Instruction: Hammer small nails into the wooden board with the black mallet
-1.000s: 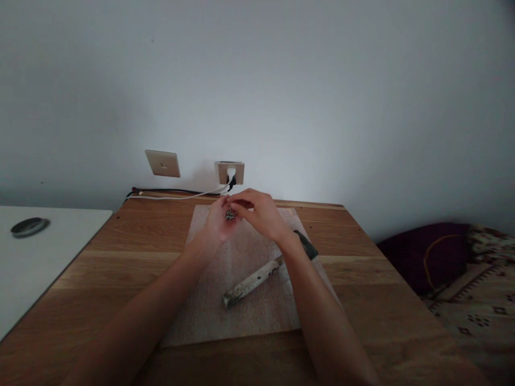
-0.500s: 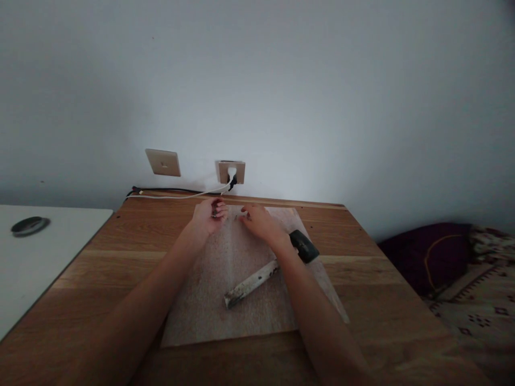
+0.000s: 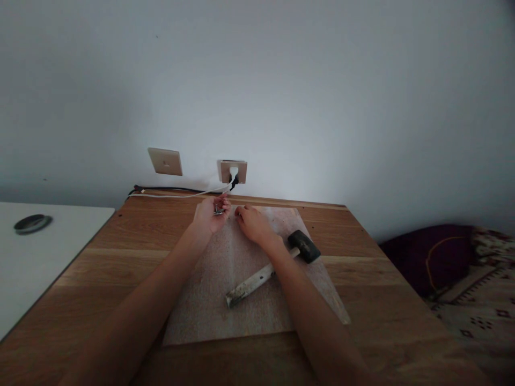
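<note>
My left hand [image 3: 211, 215] is curled around several small dark metal pieces [image 3: 218, 209], perhaps nails, held above the far edge of a pale foam sheet [image 3: 241, 311]. My right hand [image 3: 251, 222] rests on the sheet just right of it, fingertips pinched down on the sheet; whether they hold anything is too small to tell. A mallet [image 3: 271, 268] with a black head and a worn whitish handle lies on the sheet, partly under my right forearm.
The sheet lies on a wooden table [image 3: 100, 268] against a white wall. Behind it are a wall plate [image 3: 164, 161], a socket [image 3: 233, 171] with a plug and cables [image 3: 173, 193]. A white surface with a round dark lid [image 3: 32, 223] lies left; fabric [image 3: 450, 262] right.
My hands were together with the right fingers at the metal pieces in the left palm. They have parted: the right hand dropped to the sheet, and the left moved slightly left and away.
</note>
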`<action>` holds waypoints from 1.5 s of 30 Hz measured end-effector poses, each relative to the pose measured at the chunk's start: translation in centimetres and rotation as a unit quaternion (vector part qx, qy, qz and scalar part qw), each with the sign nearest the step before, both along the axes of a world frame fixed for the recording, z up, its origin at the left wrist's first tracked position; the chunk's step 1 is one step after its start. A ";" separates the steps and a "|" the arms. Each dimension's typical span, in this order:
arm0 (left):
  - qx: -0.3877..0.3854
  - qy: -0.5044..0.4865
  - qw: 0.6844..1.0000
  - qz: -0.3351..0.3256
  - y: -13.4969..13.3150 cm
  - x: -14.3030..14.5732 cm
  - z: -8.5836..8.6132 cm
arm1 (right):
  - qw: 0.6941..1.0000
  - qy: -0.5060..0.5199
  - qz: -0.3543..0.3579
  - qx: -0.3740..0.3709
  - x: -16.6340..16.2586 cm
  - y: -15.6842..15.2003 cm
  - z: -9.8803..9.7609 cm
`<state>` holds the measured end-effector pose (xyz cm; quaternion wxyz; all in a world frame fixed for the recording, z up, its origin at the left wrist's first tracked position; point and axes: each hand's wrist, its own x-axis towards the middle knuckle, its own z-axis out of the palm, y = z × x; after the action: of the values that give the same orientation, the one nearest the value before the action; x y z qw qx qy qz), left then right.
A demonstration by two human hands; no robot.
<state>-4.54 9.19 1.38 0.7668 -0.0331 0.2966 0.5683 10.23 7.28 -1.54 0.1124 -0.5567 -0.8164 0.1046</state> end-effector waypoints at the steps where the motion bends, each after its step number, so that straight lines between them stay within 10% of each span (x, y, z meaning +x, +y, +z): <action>1: 0.002 0.003 1.000 -0.001 0.0 0.0 0.0 | 1.000 0.001 0.003 0.000 0.0 0.0 0.0; 35: 0.025 0.020 0.999 -0.015 -0.3 0.3 0.2 | 0.999 0.030 -0.042 0.012 -0.4 -0.6 0.4; 45: 0.029 0.040 0.999 -0.018 -0.5 1.5 -1.3 | 0.971 0.194 -0.043 0.130 1.9 -1.1 6.2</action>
<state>-3.02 8.69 0.12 0.7654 0.0170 0.3109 0.5632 12.17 6.22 4.63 0.3446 -0.5412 -0.7606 0.0987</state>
